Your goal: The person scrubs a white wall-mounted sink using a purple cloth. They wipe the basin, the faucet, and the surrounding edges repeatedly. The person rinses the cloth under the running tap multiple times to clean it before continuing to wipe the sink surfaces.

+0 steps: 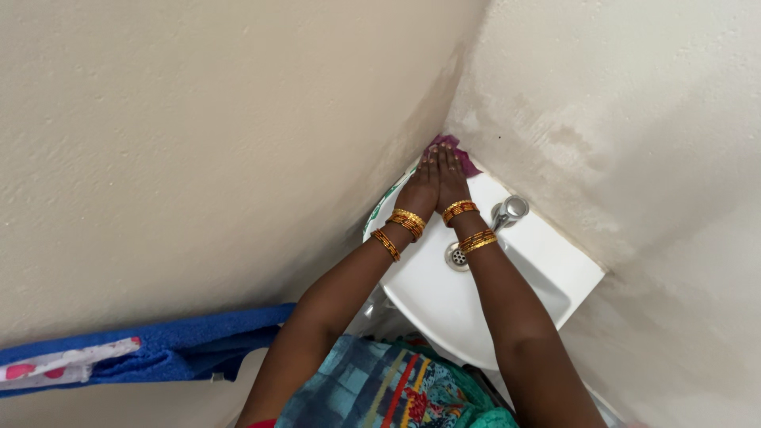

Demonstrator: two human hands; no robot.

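My left hand (pixel 420 190) and my right hand (pixel 452 179) lie side by side, fingers straight, pressing flat on a purple cloth (pixel 463 158) at the far corner of a white washbasin (pixel 444 305). The cloth sits where the two walls meet. Most of it is hidden under my hands. Both wrists carry gold and red bangles. A chrome tap (pixel 508 212) stands just right of my right wrist, and the round metal drain (pixel 457 257) lies between my forearms.
Cream walls close in on the left and right of the basin, the right one stained above the tap. A blue towel (pixel 170 349) with a white, pink-spotted cloth hangs on a rail at lower left. My patterned teal garment fills the bottom centre.
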